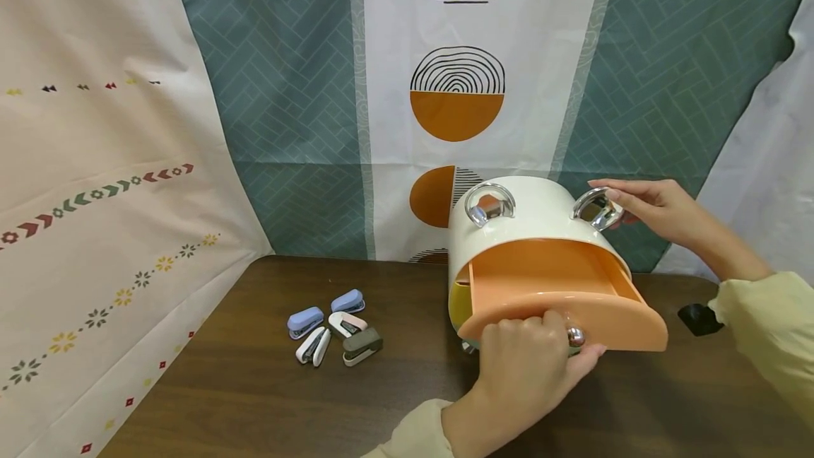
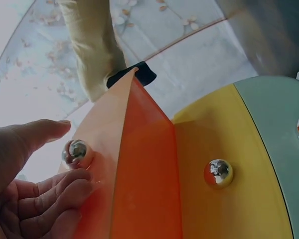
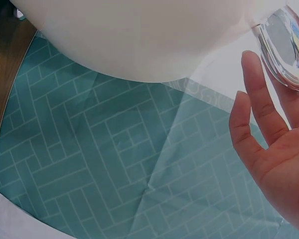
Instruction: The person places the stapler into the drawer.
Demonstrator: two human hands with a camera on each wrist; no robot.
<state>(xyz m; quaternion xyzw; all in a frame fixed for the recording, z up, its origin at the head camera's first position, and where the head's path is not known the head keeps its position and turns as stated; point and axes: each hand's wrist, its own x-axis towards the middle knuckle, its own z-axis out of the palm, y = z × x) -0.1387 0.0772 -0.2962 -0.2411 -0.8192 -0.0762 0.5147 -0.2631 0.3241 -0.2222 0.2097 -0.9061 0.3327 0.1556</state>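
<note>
A cream rounded drawer box [image 1: 540, 207] stands at the back right of the table, its orange drawer [image 1: 547, 271] pulled out and no contents showing inside. My left hand [image 1: 521, 370] is at the front, fingers curled beside the shiny round knob [image 2: 77, 153]. Its thumb extends on the other side, slightly apart from the knob in the left wrist view. My right hand [image 1: 661, 210] holds the chrome ring handle [image 1: 598, 209] at the top right, thumb and forefinger about the ring. In the right wrist view two other fingers [image 3: 259, 94] are spread beside it.
Several small staplers [image 1: 331, 327], blue, white, pinkish and dark grey, lie grouped on the brown table [image 1: 235, 387] left of the box. Below the orange drawer are yellow [image 2: 229, 129] and green [image 2: 266, 114] fronts. A black object [image 1: 699, 319] lies near my right sleeve. Patterned cloth hangs behind.
</note>
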